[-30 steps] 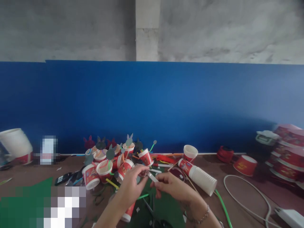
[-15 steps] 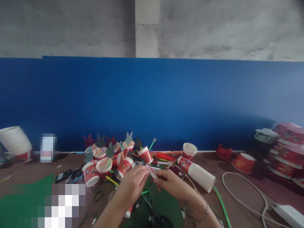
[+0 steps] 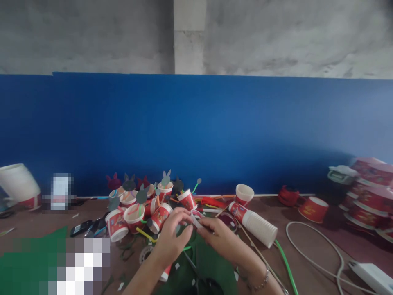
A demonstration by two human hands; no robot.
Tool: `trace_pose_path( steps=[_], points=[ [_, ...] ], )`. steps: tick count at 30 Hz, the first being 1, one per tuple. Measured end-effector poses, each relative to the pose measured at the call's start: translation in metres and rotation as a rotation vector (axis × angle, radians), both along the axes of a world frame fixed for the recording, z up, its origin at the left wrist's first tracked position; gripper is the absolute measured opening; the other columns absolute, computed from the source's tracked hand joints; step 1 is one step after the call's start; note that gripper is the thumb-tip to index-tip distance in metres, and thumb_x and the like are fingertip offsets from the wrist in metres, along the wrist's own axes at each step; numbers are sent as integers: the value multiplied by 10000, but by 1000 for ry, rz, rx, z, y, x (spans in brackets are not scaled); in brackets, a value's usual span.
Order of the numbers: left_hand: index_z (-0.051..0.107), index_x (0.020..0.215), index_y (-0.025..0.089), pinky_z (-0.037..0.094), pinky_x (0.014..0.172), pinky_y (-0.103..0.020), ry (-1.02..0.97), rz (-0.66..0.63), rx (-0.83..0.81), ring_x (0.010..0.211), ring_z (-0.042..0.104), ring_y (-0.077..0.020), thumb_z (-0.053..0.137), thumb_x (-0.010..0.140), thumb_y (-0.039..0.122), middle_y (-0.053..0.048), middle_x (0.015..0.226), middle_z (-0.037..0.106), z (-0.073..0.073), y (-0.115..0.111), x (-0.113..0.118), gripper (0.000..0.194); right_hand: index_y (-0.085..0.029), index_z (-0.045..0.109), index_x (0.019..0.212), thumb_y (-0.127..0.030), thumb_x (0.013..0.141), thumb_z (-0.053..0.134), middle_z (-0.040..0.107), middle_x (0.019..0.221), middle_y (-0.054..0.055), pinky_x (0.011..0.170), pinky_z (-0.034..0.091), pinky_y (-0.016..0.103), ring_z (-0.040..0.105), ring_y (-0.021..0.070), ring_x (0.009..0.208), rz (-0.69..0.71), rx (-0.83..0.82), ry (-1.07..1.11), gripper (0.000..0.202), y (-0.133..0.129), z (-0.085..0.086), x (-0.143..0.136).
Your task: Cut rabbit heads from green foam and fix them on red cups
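Note:
A small whitish strip with a pinkish tint (image 3: 195,221) is pinched in my right hand (image 3: 217,233), its thumb and fingers closed together. My left hand (image 3: 175,231) hovers beside it, thumb spread away from its fingers; its fingertips are close to the strip's upper end, and contact is unclear. Beneath both hands lies a dark green sheet (image 3: 211,262) with dark-handled scissors (image 3: 211,285) on it, partly hidden. A tape roll (image 3: 145,255) sits left of my left wrist. Red-and-white paper cups (image 3: 161,217) with straws and animal-shaped cutouts crowd the table left of my hands.
A nested stack of paper cups (image 3: 258,227) lies right of my hands, with an upright cup (image 3: 245,193) behind it. Farther right are a white cable (image 3: 319,225), a white power strip (image 3: 373,277) and red buckets (image 3: 373,200). A blue wall panel (image 3: 196,131) closes the back.
My left hand has loosened from its pinch at the strip, its thumb and fingers now apart. My right hand keeps the strip. The view has shifted slightly.

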State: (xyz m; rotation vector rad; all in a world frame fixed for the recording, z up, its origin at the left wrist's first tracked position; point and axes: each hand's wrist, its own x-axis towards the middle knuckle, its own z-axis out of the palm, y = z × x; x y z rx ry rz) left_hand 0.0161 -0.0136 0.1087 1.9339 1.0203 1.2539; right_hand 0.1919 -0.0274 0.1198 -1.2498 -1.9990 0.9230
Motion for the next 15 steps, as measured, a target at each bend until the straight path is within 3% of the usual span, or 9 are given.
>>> trace_pose_path(
  steps=[4, 7, 11, 15],
  points=[
    [580, 652, 171, 449, 702, -265, -201, -62, -259, 763, 558, -170, 597, 752, 278, -27, 756, 581, -4, 3, 3, 148, -187, 550, 738, -280, 899, 423, 510, 653, -37, 549, 315, 224, 420, 112, 608, -12, 96, -51, 225, -5, 4, -3],
    [613, 704, 160, 451, 640, -258, -310, -37, -440, 664, 552, -151, 569, 774, 345, -8, 663, 583, -9, 7, 3, 203, -195, 570, 793, -299, 937, 352, 545, 672, -27, 567, 321, 228, 439, 115, 609, -54, 142, -68, 281, -8, 8, -6],
    [657, 879, 175, 488, 701, -309, -155, 188, -195, 770, 607, -193, 563, 803, 358, -49, 824, 665, -11, 10, -1, 219, -193, 532, 723, -284, 942, 344, 531, 646, -19, 548, 291, 236, 439, 118, 591, -108, 231, -147, 302, -7, 10, -7],
    [699, 898, 216, 488, 834, -376, 95, 151, 104, 924, 612, -230, 546, 838, 333, -74, 955, 685, -8, 4, 0, 202, -188, 519, 681, -272, 941, 354, 534, 621, -10, 550, 277, 249, 450, 122, 575, -112, 310, -242, 319, -2, 6, -6]
  ],
)
